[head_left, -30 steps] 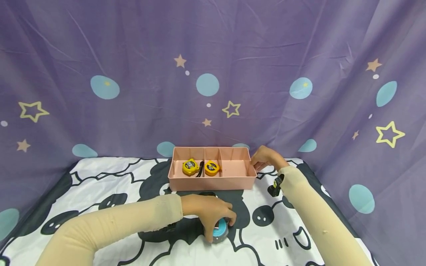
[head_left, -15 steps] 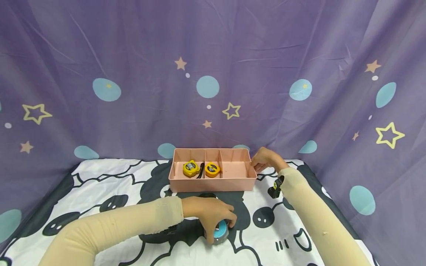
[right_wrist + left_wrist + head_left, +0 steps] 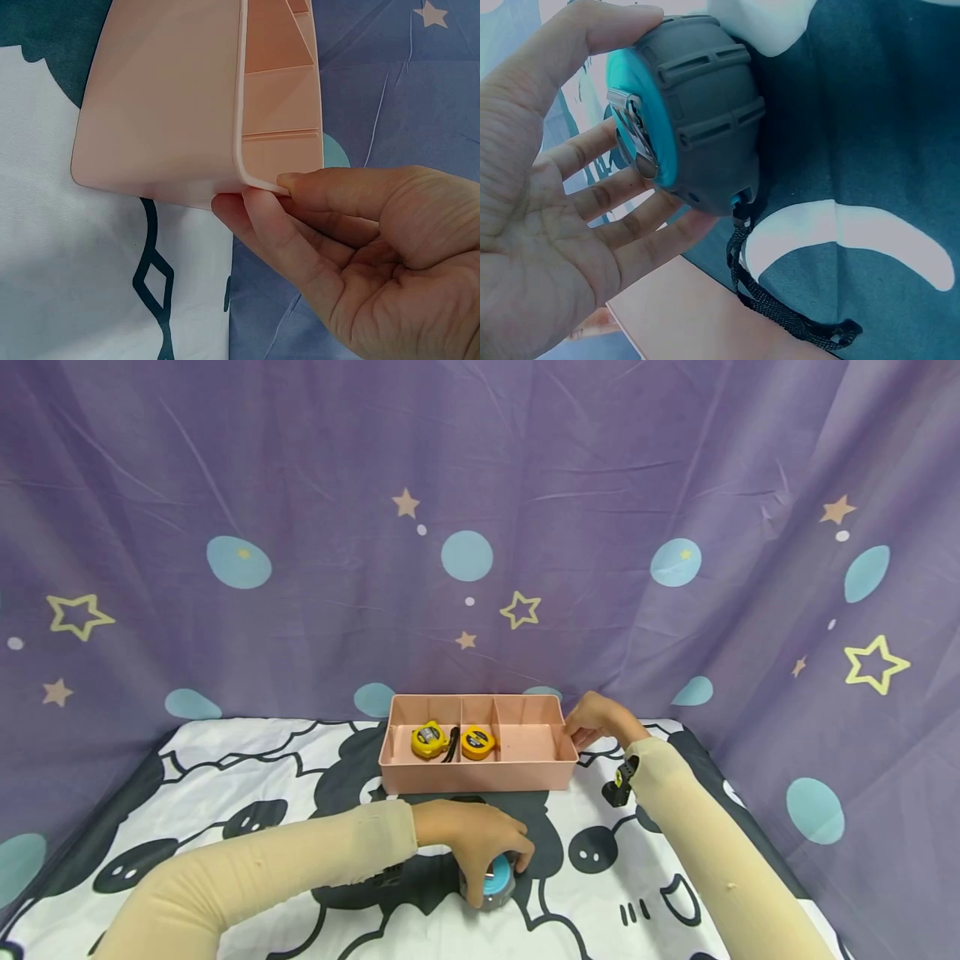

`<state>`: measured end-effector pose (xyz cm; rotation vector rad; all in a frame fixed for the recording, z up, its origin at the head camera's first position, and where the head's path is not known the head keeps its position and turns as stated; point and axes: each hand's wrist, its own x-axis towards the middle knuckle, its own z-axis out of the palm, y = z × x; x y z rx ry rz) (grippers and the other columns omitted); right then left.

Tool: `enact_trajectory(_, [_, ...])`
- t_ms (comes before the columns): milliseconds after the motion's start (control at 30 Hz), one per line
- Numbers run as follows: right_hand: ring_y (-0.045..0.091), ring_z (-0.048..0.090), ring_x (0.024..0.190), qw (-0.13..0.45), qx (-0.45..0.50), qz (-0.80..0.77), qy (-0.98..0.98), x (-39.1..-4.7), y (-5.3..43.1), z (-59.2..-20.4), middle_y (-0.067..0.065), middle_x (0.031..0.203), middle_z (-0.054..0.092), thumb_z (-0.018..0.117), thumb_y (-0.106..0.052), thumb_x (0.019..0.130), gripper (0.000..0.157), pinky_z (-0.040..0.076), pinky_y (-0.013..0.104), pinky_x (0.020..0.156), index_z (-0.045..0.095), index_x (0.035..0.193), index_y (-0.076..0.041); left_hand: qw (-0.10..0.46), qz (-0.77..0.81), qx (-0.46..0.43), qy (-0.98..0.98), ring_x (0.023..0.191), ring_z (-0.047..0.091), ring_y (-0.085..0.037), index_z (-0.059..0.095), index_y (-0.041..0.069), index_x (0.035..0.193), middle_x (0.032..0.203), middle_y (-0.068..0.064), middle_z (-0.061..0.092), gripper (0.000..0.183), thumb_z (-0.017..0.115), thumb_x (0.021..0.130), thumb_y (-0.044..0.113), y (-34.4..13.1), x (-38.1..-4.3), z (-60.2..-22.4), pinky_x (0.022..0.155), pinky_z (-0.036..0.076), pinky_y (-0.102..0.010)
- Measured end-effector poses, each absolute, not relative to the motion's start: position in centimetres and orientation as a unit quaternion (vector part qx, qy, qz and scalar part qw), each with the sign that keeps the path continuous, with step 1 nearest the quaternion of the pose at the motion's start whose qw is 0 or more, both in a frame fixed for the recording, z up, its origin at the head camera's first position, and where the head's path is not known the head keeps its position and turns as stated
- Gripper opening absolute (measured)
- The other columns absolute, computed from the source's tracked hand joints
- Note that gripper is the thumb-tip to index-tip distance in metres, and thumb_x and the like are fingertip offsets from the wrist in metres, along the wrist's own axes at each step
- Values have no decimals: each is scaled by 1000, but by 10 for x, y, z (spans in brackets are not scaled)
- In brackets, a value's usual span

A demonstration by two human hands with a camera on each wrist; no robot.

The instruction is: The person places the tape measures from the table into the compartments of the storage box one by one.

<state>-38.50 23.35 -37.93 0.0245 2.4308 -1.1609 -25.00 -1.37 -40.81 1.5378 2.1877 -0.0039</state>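
My left hand (image 3: pixel 480 843) grips a tape measure (image 3: pixel 705 112) with a grey ribbed body, a turquoise side and a metal clip, close over the cloth in front of the box. Thumb and fingers span its two sides, and a black wrist strap (image 3: pixel 769 300) trails from one end. At the right end of the pink divided box (image 3: pixel 480 778), my right hand (image 3: pixel 600 720) pinches the end wall, thumb over the rim and fingers outside. Inside the box lie a yellow tape measure (image 3: pixel 429 739) in the left compartment and a yellow-orange one in the middle compartment.
A black strap (image 3: pixel 452 745) lies beside the yellow tape measure in the box. Black-and-white cartoon cloth (image 3: pixel 600 893) covers the table. A purple curtain (image 3: pixel 570 485) with stars and blue spots hangs right behind the box.
The head view shifts very slightly. Both hands keep their places, the left on the tape measure and the right at the box's end wall.
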Motion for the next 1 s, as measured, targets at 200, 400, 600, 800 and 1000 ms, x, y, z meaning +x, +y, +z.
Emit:
enact_trajectory(200, [19, 71, 66, 224, 10, -419, 880, -386, 233, -380, 20, 82, 76, 65, 5, 85, 28, 64, 37, 72, 67, 109, 18, 245, -8, 556, 794, 89, 53, 0, 66, 23, 113, 104, 12, 56, 55, 96, 67, 29, -12, -251, -406, 76, 47, -12])
enact_trajectory(400, [21, 72, 68, 220, 10, -416, 882, -385, 234, -379, 22, 86, 76, 65, 4, 88, 31, 64, 38, 73, 65, 115, 19, 277, 2, 546, 791, 94, 54, -1, 66, 22, 113, 104, 12, 56, 55, 96, 68, 27, -9, -256, -404, 79, 48, -13])
enact_trajectory(600, [21, 72, 69, 223, 12, -422, 879, -385, 234, -378, 24, 90, 75, 65, 4, 88, 32, 63, 39, 75, 64, 116, 20, 289, 4, 550, 784, 94, 53, -1, 66, 21, 113, 104, 12, 57, 55, 96, 67, 26, -7, -261, -403, 79, 47, -13])
enact_trajectory(800, [21, 72, 67, 221, 12, -425, 877, -385, 233, -379, 23, 87, 75, 64, 5, 88, 31, 64, 39, 73, 64, 115, 20, 288, 10, 562, 775, 95, 53, 1, 67, 19, 113, 105, 13, 61, 56, 97, 66, 26, -7, -265, -404, 81, 46, -11])
enact_trajectory(1000, [20, 72, 67, 225, 12, -420, 879, -386, 233, -378, 26, 90, 75, 64, 5, 87, 31, 64, 37, 72, 64, 114, 20, 300, 22, 562, 770, 94, 54, 1, 67, 17, 114, 104, 13, 61, 56, 96, 67, 25, -7, -268, -404, 80, 47, -11])
